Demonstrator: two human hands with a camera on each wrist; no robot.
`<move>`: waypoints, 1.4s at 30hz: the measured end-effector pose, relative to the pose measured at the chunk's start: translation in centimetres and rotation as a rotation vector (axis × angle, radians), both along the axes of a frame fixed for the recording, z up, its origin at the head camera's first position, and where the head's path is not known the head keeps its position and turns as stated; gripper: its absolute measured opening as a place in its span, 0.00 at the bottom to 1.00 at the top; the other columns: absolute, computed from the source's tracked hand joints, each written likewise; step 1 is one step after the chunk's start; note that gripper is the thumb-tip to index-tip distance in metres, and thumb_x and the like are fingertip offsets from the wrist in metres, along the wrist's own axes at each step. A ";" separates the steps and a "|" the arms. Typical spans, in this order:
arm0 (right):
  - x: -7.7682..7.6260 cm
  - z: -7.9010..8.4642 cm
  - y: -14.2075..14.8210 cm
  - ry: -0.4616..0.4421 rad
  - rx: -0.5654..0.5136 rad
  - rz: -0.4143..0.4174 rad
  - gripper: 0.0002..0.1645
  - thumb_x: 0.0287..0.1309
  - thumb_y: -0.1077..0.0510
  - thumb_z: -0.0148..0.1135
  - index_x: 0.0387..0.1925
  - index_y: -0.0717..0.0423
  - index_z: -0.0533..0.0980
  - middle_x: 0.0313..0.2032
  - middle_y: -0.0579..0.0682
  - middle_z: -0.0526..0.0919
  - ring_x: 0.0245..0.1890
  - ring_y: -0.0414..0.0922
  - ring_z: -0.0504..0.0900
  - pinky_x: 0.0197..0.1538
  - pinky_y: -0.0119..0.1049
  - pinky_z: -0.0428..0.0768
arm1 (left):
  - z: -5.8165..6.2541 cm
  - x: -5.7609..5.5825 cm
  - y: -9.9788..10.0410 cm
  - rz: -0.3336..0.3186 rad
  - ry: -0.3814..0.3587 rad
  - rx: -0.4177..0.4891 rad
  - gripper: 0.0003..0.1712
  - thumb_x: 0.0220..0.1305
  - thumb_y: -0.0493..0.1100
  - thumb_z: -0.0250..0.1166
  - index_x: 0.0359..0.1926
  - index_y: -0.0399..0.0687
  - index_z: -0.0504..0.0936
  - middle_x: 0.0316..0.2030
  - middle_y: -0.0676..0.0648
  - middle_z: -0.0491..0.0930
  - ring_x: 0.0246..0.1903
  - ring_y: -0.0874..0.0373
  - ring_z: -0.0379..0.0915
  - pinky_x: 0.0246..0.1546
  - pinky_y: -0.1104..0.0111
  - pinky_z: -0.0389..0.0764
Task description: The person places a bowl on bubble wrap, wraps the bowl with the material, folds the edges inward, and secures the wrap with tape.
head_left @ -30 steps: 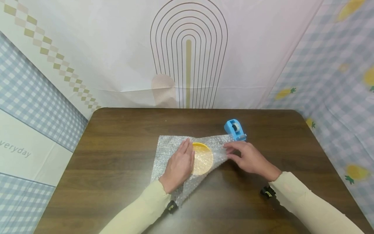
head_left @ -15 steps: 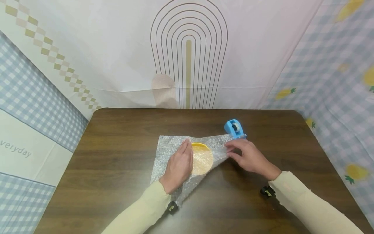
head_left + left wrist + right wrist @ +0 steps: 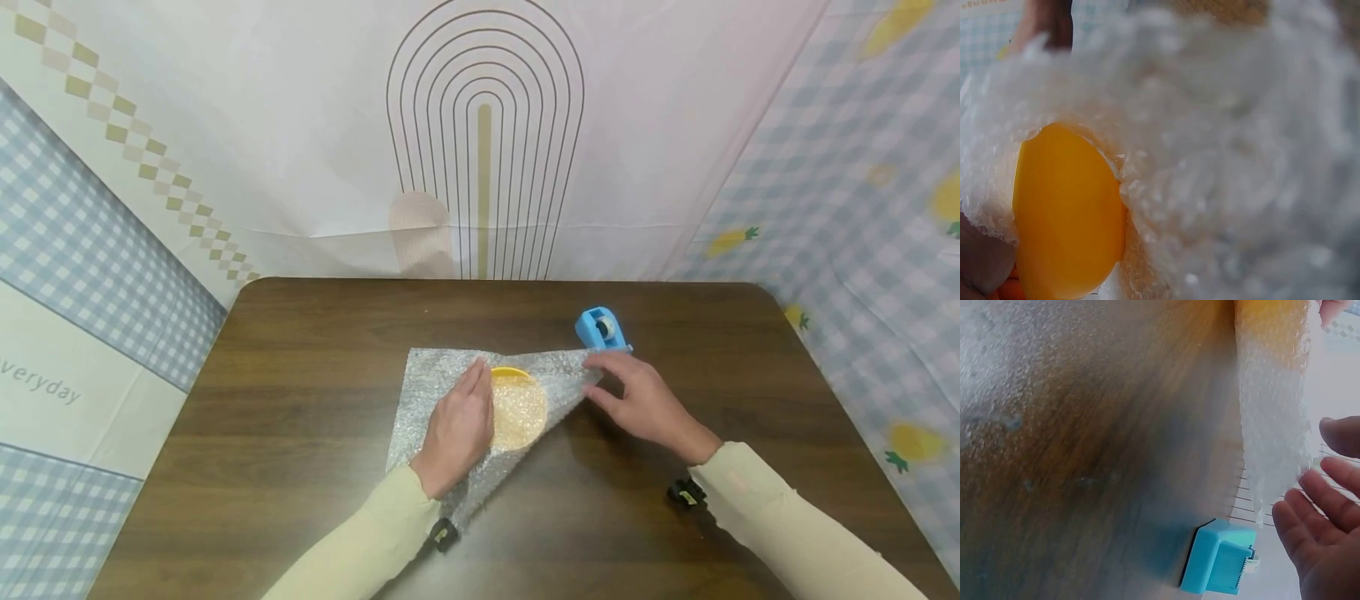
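Since the earlier frame, the right hand [image 3: 641,400] has shifted slightly farther from the person, its fingertips drawing nearer the tape dispenser; the left hand [image 3: 459,421] holds essentially the same position.

At left, bubble wrap [image 3: 423,383] lies on the brown desk [image 3: 300,358], its upper layer folded over a yellow round item [image 3: 520,412]. The left hand rests on that layer, fingers straight and together, over the item's left side; it grips nothing. Yellow rim shows at the item's far edge (the left wrist view finds its smooth surface between layers of wrap).

Farther right, the wrap narrows toward a corner. The right hand is beside it, thumb and fingers apart and loosely bent, with nothing pinched; whether a fingertip touches the edge cannot be told. Just beyond stands a blue tape dispenser [image 3: 595,327], its near end partly obscured.
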State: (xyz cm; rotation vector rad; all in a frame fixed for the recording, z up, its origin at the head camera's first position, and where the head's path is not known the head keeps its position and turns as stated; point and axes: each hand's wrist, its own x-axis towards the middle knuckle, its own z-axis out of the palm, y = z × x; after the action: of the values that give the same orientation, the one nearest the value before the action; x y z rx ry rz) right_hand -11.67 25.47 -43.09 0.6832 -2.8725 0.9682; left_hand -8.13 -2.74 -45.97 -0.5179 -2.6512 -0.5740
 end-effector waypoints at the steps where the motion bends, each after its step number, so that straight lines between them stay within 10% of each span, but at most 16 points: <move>1: 0.0 0.0 0.0 -0.010 -0.002 -0.012 0.25 0.64 0.58 0.72 0.61 0.57 0.78 0.63 0.58 0.83 0.62 0.58 0.82 0.61 0.60 0.83 | 0.0 0.0 0.0 0.000 0.000 0.003 0.20 0.75 0.35 0.57 0.62 0.29 0.80 0.64 0.33 0.80 0.64 0.42 0.80 0.61 0.56 0.82; 22: -0.3 -0.2 -0.1 -0.250 -0.033 -0.237 0.46 0.69 0.43 0.68 0.76 0.62 0.61 0.71 0.69 0.72 0.68 0.66 0.78 0.64 0.59 0.79 | 0.1 0.0 0.1 0.018 -0.016 0.005 0.21 0.75 0.35 0.56 0.63 0.29 0.79 0.64 0.33 0.80 0.63 0.42 0.81 0.54 0.56 0.86; 42: -1.3 -1.1 -0.9 -0.597 -0.292 -0.367 0.53 0.68 0.37 0.66 0.79 0.62 0.56 0.74 0.68 0.69 0.75 0.63 0.70 0.73 0.58 0.72 | 0.1 0.1 0.0 0.020 -0.009 0.013 0.20 0.73 0.34 0.58 0.62 0.30 0.80 0.64 0.33 0.80 0.62 0.42 0.81 0.56 0.56 0.85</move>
State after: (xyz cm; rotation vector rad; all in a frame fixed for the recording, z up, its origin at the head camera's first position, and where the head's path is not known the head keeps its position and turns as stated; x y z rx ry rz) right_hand -12.95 24.61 -44.15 -0.1921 -3.0262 1.6984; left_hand -8.01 -2.71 -45.85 -0.4859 -2.6567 -0.5881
